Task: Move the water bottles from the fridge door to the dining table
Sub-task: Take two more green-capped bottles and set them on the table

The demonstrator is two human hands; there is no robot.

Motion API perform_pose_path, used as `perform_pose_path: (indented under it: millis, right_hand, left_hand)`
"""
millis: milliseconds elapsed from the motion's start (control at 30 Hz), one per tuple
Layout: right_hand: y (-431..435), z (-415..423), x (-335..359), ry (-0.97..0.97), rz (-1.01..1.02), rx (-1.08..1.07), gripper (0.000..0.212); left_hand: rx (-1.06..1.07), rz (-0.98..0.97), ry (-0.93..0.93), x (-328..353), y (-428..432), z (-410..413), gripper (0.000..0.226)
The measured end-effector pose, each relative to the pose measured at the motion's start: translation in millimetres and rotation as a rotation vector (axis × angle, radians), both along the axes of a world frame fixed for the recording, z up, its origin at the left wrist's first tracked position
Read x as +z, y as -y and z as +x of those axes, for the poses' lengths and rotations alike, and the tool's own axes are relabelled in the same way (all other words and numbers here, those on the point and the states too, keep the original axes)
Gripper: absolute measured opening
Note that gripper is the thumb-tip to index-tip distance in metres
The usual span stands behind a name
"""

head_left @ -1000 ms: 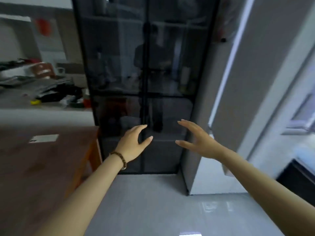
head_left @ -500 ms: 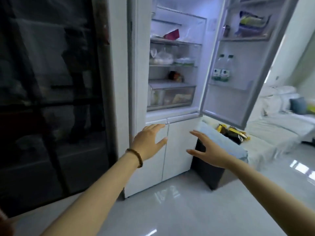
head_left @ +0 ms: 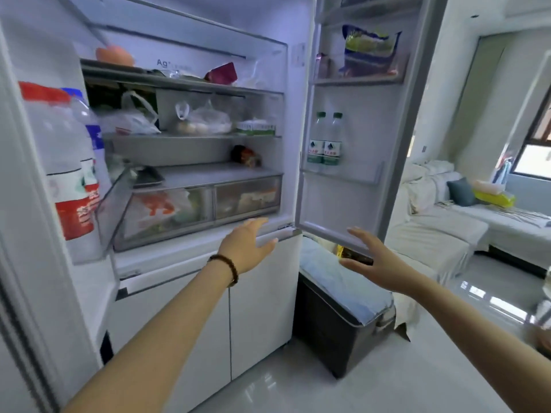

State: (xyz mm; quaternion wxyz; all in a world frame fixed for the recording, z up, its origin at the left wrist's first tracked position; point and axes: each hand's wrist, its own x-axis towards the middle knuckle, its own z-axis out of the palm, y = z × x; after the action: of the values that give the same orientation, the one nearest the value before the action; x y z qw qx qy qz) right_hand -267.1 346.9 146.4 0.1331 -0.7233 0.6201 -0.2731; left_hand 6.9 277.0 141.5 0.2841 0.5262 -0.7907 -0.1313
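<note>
1. Head view: two water bottles (head_left: 331, 147) upright, side by side on fridge door shelf (head_left: 357, 177), rail stops tipping
2. My left hand (head_left: 247, 245), right hand (head_left: 383, 263) empty, fingers spread, below shelf, probably set to grab one each

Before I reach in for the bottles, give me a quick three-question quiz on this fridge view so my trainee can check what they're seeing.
1. True or false: the right hand grips a bottle.
2. How many green-capped water bottles stand on the door shelf at the view's right? A) one B) two C) four
3. Fill in: the left hand, with a bead bracelet at its wrist, is ___ (open or shut).
Key: 1 false, its fingers are spread and hold nothing; 2 B; 3 open.
</note>
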Motion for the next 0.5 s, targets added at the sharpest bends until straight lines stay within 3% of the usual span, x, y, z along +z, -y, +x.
perform_pose_path:
  millis: [367, 500]
  right_hand:
    - [214.4, -78.1, 59.5, -0.044, -0.104, -0.096, 0.079]
    - [277.1, -102.8, 85.8, -0.099, -0.196, -0.116, 0.079]
  left_hand:
    - [-0.085, -0.065, 0.040, 54.6, 248.3, -101.2, 0.066]
    - [-0.101, -0.168, -0.001, 75.3, 311.6, -127.8, 0.057]
